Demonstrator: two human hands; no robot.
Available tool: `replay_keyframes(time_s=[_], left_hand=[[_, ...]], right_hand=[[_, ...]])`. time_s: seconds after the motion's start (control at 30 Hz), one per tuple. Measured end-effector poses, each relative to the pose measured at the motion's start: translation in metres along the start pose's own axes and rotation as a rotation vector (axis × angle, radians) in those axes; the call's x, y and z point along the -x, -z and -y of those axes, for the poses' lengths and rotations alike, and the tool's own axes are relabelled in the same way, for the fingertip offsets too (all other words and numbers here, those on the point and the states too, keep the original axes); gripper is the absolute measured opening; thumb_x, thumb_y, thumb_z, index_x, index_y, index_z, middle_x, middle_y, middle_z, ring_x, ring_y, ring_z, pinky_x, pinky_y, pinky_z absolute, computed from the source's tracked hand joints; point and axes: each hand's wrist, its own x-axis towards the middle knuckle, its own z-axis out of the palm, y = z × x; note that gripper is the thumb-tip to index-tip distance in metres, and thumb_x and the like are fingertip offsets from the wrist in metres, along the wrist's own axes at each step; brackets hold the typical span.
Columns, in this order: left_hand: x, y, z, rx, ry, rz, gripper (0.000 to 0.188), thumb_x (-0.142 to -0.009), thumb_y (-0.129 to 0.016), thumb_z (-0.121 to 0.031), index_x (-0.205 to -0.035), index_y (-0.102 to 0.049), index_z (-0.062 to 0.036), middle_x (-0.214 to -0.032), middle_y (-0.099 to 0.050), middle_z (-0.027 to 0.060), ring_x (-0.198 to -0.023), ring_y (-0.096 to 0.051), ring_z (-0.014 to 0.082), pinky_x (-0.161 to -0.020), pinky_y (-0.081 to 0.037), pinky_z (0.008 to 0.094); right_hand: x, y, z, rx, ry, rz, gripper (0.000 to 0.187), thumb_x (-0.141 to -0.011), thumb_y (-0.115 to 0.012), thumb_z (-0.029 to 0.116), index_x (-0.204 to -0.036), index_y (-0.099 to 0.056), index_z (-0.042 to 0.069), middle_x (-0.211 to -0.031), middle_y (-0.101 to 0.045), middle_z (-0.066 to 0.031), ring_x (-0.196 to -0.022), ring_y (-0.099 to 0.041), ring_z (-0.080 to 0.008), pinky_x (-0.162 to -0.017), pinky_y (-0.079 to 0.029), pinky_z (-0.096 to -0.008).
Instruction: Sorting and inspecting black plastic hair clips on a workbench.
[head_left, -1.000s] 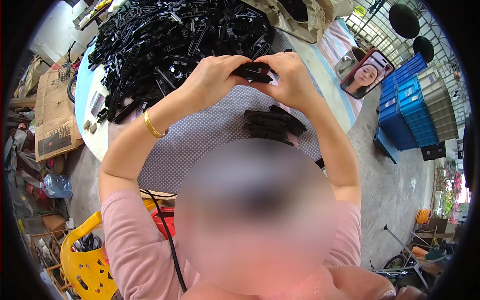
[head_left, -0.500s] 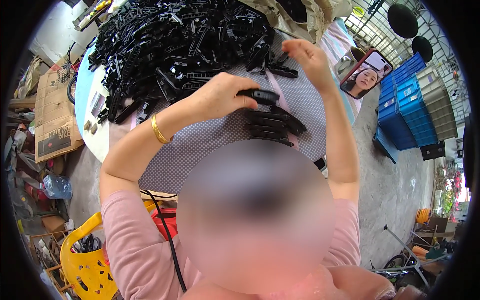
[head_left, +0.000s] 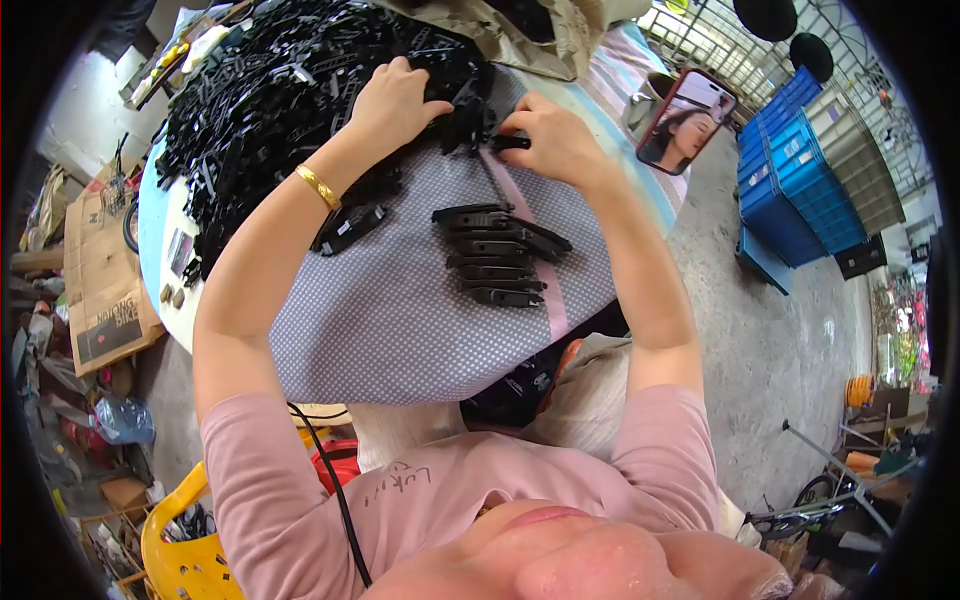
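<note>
My left hand (head_left: 395, 105) reaches over the near edge of a large heap of black plastic parts (head_left: 270, 110). Its thumb is spread away from the fingers, and the fingertips are partly lost against the heap. At the heap's right side, my right hand (head_left: 552, 142) pinches one small black plastic part (head_left: 512, 142) between thumb and fingers. Closer to me on the grey patterned cloth lies a neat row of several long black plastic parts (head_left: 495, 270), side by side and slightly overlapping. A single black part (head_left: 352, 228) rests below my left forearm.
A phone (head_left: 688, 122) stands upright at the table's right edge, before a cup (head_left: 650, 100). Crumpled brown paper (head_left: 530, 50) lies at the far side. Blue crates (head_left: 800, 170) are stacked on the right; a yellow chair (head_left: 185, 540) and a cardboard box (head_left: 110, 280) stand left.
My left hand has let go of a black part at the row and moved to the heap. My right hand has come down and closed on a small black part. The view has shifted.
</note>
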Motion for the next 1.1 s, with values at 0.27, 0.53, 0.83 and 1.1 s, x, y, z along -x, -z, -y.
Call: replay_keyframes(time_s=[0.27,0.53,0.83,1.1], left_hand=[[-0.001,0.002,0.006,0.142,0.179,-0.023,0.022,-0.078,-0.058,-0.014,-0.093,-0.059,0.0027,-0.089,-0.063,0.0182,-0.083,-0.060,0.0343,-0.078,-0.048,0.0385],[0.034,0.036,-0.017,1.178,0.553,0.148,0.027,-0.087,-0.053,-0.005,-0.110,-0.051,0.0088,-0.096,-0.061,0.0131,-0.082,-0.064,0.0176,-0.075,-0.053,0.0262],[0.048,0.038,-0.020,1.603,0.663,0.220,0.036,-0.085,-0.055,0.000,-0.118,-0.046,0.0100,-0.105,-0.057,0.0161,-0.095,-0.061,0.0222,-0.089,-0.049,0.0292],[0.050,0.030,-0.018,1.617,0.625,0.211,0.034,-0.085,-0.056,-0.002,-0.118,-0.050,0.0043,-0.105,-0.059,0.0130,-0.096,-0.061,0.0208,-0.090,-0.049,0.0301]], right_hand=[[-0.004,-0.001,-0.002,-0.314,0.053,-0.370,0.036,-0.069,-0.072,0.025,-0.096,-0.060,0.004,-0.081,-0.064,-0.0099,-0.068,-0.060,-0.0197,-0.064,-0.048,-0.0295],[-0.005,0.009,0.025,-1.207,-0.011,-0.332,0.037,-0.083,-0.063,0.009,-0.116,-0.050,-0.003,-0.095,-0.061,-0.0059,-0.081,-0.059,-0.0105,-0.070,-0.051,-0.0230],[-0.003,-0.003,0.033,-0.878,0.036,-0.234,0.033,-0.078,-0.068,0.005,-0.109,-0.058,-0.002,-0.096,-0.062,-0.0056,-0.086,-0.058,-0.0100,-0.076,-0.047,-0.0221],[-0.002,-0.002,0.039,-0.767,0.055,-0.228,0.034,-0.080,-0.068,0.012,-0.109,-0.058,-0.002,-0.091,-0.062,-0.0040,-0.080,-0.057,-0.0081,-0.072,-0.047,-0.0212]])
